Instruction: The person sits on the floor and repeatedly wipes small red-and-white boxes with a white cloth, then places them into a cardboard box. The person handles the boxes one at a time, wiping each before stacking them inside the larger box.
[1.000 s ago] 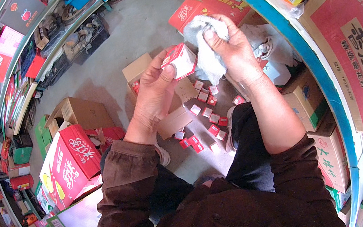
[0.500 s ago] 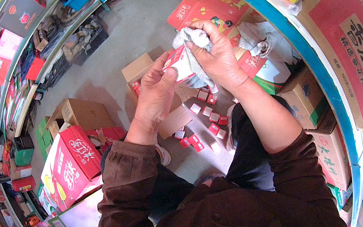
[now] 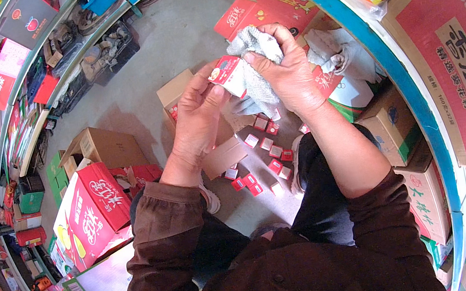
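Between the two hands, in the head view, a small red-and-white box [image 3: 226,71] is held up above the floor, tilted. The left hand [image 3: 197,117] grips its left end: the thumb lies against the lower left corner, on the near side, while the other fingers reach up along the left edge and partly behind. These fingers are clamped on the box; how far they extend beneath it cannot be seen. Most of the red face is bare, to the upper right of the left thumb.

Against the right side of the box hangs a pale, textured cloth [image 3: 260,86], pinched by the right hand [image 3: 293,79]. The right thumb presses into its near side, just beside the box's right end, and the bent fingers curl over the back. The fingers are closed on the cloth; whether they press on the box through it, I cannot tell.

Below the hands, small red and white boxes [image 3: 255,189] lie scattered on the grey floor [image 3: 181,30], well apart from all the fingers. Behind the left hand stands an open brown carton [image 3: 176,89], partly hidden by the wrist.
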### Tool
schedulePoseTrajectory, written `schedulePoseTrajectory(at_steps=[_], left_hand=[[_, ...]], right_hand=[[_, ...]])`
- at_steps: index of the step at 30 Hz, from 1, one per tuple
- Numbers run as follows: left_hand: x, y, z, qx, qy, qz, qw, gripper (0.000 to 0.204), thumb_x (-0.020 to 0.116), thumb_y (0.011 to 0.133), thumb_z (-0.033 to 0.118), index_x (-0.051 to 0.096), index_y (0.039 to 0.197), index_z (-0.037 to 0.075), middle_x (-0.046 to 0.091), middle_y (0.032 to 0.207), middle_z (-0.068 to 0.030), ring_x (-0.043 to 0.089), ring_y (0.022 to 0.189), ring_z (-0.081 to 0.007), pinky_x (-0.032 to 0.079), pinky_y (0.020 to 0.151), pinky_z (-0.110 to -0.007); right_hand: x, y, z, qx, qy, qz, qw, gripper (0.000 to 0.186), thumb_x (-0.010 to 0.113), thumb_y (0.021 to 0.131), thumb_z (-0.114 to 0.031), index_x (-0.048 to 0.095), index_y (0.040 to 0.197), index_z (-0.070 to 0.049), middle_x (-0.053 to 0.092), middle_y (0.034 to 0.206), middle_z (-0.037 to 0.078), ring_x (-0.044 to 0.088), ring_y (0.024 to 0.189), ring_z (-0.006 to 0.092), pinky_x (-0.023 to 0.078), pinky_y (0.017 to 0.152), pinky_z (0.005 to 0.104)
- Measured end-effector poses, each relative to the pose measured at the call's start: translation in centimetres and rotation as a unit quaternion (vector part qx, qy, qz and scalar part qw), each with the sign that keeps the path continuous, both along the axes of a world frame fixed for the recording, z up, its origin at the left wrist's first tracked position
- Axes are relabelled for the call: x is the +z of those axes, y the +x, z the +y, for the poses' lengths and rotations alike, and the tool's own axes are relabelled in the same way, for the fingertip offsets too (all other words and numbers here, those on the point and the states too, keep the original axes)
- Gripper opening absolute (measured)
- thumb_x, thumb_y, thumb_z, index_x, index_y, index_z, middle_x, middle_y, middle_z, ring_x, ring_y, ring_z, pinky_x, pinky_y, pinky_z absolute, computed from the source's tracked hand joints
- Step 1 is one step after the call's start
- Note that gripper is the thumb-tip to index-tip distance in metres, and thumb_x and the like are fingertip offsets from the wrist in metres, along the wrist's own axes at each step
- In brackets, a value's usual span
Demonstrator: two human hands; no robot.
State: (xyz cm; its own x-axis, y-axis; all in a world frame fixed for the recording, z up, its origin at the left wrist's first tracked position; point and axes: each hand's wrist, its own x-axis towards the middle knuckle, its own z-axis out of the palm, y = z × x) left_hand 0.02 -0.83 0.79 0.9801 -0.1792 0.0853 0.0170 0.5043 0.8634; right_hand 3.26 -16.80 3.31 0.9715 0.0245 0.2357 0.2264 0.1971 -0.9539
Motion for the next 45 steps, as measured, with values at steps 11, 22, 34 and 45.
schedulePoseTrajectory(at_steps=[11, 22, 34, 45], left_hand=[[0.2, -0.2, 0.5, 0.012, 0.062, -0.040, 0.997, 0.054, 0.067, 0.079, 0.001, 0.046, 0.129, 0.002, 0.056, 0.123, -0.0080, 0.053, 0.113, -0.0186, 0.042, 0.098, -0.033], [-0.7, -0.3, 0.4, 0.001, 0.075, -0.063, 0.995, 0.054, 0.065, 0.077, -0.008, 0.048, 0.127, 0.003, 0.055, 0.121, -0.0061, 0.054, 0.110, -0.0158, 0.043, 0.097, -0.032], [-0.6, -0.3, 0.1, -0.026, 0.078, -0.062, 0.995, 0.055, 0.065, 0.077, -0.008, 0.048, 0.128, 0.003, 0.055, 0.123, -0.0074, 0.053, 0.113, -0.0180, 0.042, 0.099, -0.033], [0.6, -0.3, 0.1, -0.032, -0.061, 0.054, 0.996, 0.039, 0.059, 0.090, 0.018, 0.049, 0.125, 0.003, 0.055, 0.123, -0.0084, 0.053, 0.114, -0.0207, 0.043, 0.098, -0.038]], right_hand=[[0.8, 0.0, -1.4, 0.013, 0.005, 0.019, 1.000, 0.039, 0.065, 0.083, -0.002, 0.049, 0.118, -0.008, 0.058, 0.107, 0.003, 0.055, 0.098, 0.0120, 0.047, 0.085, 0.0261], [0.1, -0.5, -0.8, 0.099, -0.157, -0.024, 0.982, 0.041, 0.070, 0.080, -0.007, 0.050, 0.116, -0.005, 0.057, 0.108, 0.005, 0.053, 0.101, 0.0124, 0.044, 0.088, 0.0283], [-1.5, 0.7, 0.2, -0.056, -0.187, -0.055, 0.979, 0.030, 0.065, 0.081, -0.003, 0.053, 0.109, -0.004, 0.060, 0.096, 0.008, 0.058, 0.091, 0.0151, 0.047, 0.080, 0.0284], [0.4, 0.2, -1.3, 0.001, 0.051, 0.070, 0.996, 0.032, 0.062, 0.086, -0.006, 0.048, 0.115, -0.005, 0.057, 0.104, 0.004, 0.055, 0.093, 0.0098, 0.048, 0.077, 0.0241]])
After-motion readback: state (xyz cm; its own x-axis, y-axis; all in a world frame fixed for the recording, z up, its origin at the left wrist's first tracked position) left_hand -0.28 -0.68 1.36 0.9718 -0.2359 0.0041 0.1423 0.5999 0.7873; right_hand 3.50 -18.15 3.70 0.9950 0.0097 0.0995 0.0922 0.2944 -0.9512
